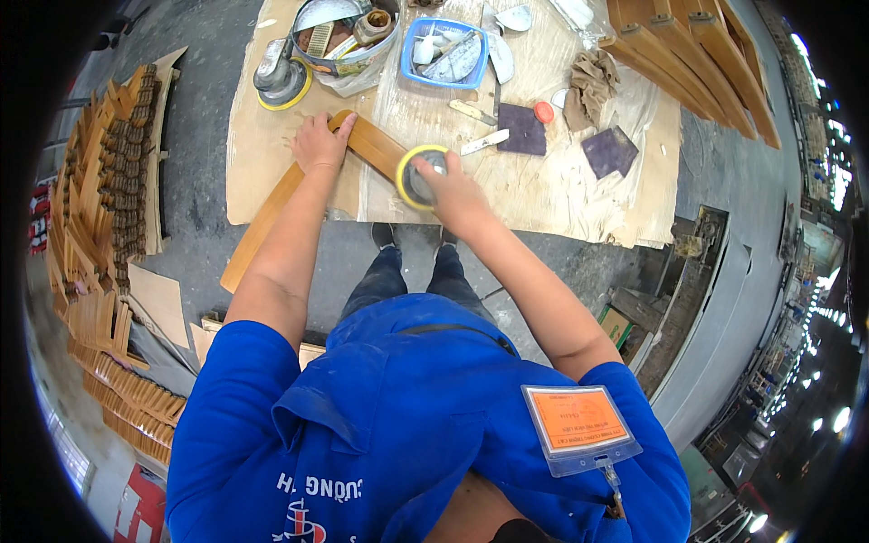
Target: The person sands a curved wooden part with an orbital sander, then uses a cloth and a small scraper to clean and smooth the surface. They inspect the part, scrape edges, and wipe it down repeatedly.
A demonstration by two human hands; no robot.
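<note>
Plainly, wood [375,147] (angled) lies under the left grip [319,145].

A bent wooden part [376,147] is held near its bend by the left hand [319,143], and a yellow-rimmed sander [414,184] is gripped by the right hand [460,195] at the part's right end. On the covered table [256,172], a second sander [282,83], a blue basket [445,83], dark sheets [521,131] and a rag [591,86] are laid. More wood [127,181] is stacked at left.
</note>
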